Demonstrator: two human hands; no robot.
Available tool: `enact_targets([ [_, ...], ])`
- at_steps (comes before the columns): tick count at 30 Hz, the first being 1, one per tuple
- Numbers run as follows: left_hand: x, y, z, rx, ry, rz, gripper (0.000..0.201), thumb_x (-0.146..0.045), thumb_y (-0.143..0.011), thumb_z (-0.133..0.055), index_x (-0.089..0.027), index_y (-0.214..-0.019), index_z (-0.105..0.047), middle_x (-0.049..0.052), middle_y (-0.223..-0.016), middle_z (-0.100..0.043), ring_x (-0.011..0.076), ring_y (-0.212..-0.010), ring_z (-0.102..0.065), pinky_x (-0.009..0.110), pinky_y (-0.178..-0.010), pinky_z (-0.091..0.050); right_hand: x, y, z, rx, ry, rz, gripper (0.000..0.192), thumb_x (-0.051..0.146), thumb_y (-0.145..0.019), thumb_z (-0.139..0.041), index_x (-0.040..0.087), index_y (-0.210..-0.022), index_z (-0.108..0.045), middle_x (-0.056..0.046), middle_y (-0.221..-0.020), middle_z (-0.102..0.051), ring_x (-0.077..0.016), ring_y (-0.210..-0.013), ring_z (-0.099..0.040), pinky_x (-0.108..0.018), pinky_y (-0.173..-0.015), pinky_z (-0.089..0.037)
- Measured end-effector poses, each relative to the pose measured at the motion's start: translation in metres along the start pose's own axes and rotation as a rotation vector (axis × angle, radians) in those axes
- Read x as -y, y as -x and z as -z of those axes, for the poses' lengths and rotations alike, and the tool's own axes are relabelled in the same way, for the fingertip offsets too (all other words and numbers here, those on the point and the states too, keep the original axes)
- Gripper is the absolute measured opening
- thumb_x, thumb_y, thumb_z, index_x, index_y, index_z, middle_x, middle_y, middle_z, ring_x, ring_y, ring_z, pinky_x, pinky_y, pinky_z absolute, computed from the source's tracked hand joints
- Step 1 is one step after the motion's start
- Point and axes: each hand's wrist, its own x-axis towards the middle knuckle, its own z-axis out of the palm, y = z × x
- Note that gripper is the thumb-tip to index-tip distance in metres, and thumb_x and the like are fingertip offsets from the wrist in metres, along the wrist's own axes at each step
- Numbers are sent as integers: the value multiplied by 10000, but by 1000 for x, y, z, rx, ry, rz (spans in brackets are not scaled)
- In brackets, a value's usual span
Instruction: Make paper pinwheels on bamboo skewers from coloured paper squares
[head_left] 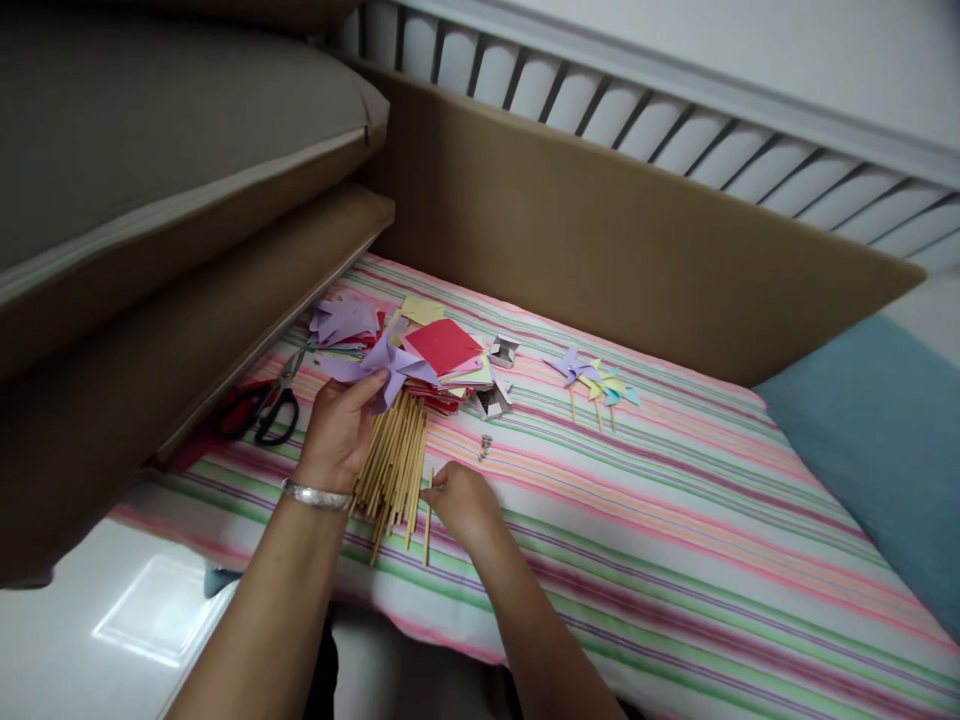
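Two bare forearms reach up from the lower edge onto the striped sheet (675, 560). The left hand (337, 430), a silver bangle (315, 494) at its wrist, is raised with the fingers closed on a purple paper pinwheel (386, 365). The right hand (461, 500) lies lower on the sheet, knuckles up, fingertips pinched on a single wooden stick (428, 520) that points towards the person. Between the two grips sits a bundle of sticks (394, 460); beyond the left grip lies a stack of coloured paper squares (442, 350), and scissors (274, 405) lie left of it. Finished pinwheels (596, 380) rest well right of both hands.
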Motion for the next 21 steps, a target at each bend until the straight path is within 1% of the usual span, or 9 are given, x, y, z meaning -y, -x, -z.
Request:
enact_targets([
  [2,2,1,-2,4,0,-7,167,-122,-555,-746,-139,-709,-683,7,-659,-691,130,-612,-627,240,-647,-500,2,3,-1,9,-13,4,58,238,-648,-621,189,-668,-645,-101,-734,-692,-254,-731,-628,-312,-600,-373],
  [4,4,2,-5,7,-16,-1,179,-126,-553,-749,-137,-721,-686,16,-689,-698,136,-645,-633,237,-662,-499,2,2,1,10,-68,3,43,180,-640,-599,190,-615,-633,-85,-685,-686,-233,-693,-627,-301,-589,-378],
  [6,8,3,-7,15,-52,21,192,-141,-557,-750,-147,-740,-692,23,-715,-703,153,-684,-640,243,-669,-500,-5,1,9,-10,-115,-1,48,184,-650,-595,196,-617,-626,-47,-649,-676,-191,-648,-620,-272,-573,-391],
  [8,15,4,-9,55,-111,20,202,-159,-569,-749,-165,-764,-699,26,-735,-706,164,-717,-641,242,-667,-498,-18,1,23,-49,-216,5,52,231,-687,-589,200,-657,-618,-11,-625,-659,-153,-605,-606,-244,-556,-407],
  [11,31,7,-13,194,-261,32,247,-182,-573,-756,-171,-816,-711,43,-802,-712,170,-737,-631,241,-656,-488,-44,5,53,-134,-548,68,86,273,-705,-591,191,-681,-582,11,-617,-636,-135,-596,-590,-239,-573,-435],
  [14,48,13,-17,349,-457,158,238,-218,-564,-768,-152,-788,-721,69,-764,-705,186,-699,-618,258,-611,-471,-67,8,78,-166,-906,140,117,287,-689,-622,182,-689,-571,-3,-652,-649,-143,-649,-601,-262,-638,-455],
  [16,57,18,-21,445,-546,229,195,-235,-571,-766,-155,-744,-722,67,-697,-686,188,-673,-608,267,-606,-460,-77,8,85,-170,-1069,163,142,308,-692,-637,176,-728,-598,-5,-656,-648,-138,-643,-599,-276,-662,-463],
  [18,63,23,-26,540,-594,248,161,-242,-586,-759,-168,-725,-722,63,-691,-673,189,-685,-603,276,-638,-456,-81,6,87,-183,-1160,191,165,325,-694,-648,177,-765,-635,-3,-661,-644,-125,-613,-579,-277,-653,-465],
  [21,68,28,-36,653,-651,167,119,-243,-607,-746,-183,-708,-723,64,-756,-663,192,-746,-597,284,-702,-447,-80,6,88,-164,-1198,228,168,327,-691,-660,186,-783,-674,-5,-674,-650,-116,-595,-552,-252,-595,-446],
])
